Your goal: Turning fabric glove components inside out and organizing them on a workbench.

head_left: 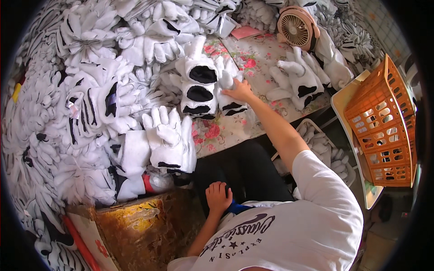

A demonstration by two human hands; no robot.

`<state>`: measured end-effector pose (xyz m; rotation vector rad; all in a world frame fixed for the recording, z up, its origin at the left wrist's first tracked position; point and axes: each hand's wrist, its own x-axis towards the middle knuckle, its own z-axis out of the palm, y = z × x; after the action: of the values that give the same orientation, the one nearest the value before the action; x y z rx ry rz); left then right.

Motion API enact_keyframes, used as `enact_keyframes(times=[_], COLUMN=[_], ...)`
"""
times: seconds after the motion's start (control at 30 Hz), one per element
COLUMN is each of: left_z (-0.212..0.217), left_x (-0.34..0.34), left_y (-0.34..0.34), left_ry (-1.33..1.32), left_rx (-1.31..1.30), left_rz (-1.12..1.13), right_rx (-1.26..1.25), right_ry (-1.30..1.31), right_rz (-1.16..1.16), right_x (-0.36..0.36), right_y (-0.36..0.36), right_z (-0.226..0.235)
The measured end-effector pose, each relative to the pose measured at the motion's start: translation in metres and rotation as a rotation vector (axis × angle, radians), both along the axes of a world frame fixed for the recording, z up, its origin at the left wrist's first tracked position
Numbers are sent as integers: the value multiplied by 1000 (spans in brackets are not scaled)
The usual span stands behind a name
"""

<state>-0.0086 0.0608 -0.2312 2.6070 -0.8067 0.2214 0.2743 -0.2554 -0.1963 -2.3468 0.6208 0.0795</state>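
Observation:
My right hand (239, 91) reaches out over the flowered table and grips a white fuzzy glove (228, 105), whose dark-lined cuff faces me. Directly left of it stands a stack of white gloves (199, 88), with several black cuff openings toward me. Against my black trousers rests my left hand (218, 197), its fingers curled in and the palm side hidden; whether anything is in it I cannot make out. Another bundle of white gloves (167, 140) lies at the table's near left edge, and one more small bundle (300, 81) is to the right of my right hand.
Heaps of white gloves (81, 167) cover the left side and back. A pink fan (296, 29) stands at the back right, near a pink flat piece (246, 32). An orange basket (384, 122) is at the far right. Near my left arm is a worn brown box (140, 230).

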Motion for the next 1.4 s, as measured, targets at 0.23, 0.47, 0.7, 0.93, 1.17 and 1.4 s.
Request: enact_keyframes(times=[0.23,0.47,0.7,0.93,1.17,1.4], left_z=[2,0,-2,0,1,0], left_x=[1,0,0,0,1,-1], left_y=[1,0,-1,1,0,-1], left_ry=[-10,-23,-57,-37,-34,-69], left_rx=[0,-6,18,41,31,-19], left_rz=[-2,2,7,-1,-5,-16], right_rx=[-108,-164,58,-234,-173,-89], right_ry=[-255,-955,-404,-55,-426,-991], right_rz=[-188,125,500,699,606,330], right_x=[-10,8,48,42,26,-47], right_y=[14,33,82,132,119,63], right_z=[19,76,68,31,74,98])
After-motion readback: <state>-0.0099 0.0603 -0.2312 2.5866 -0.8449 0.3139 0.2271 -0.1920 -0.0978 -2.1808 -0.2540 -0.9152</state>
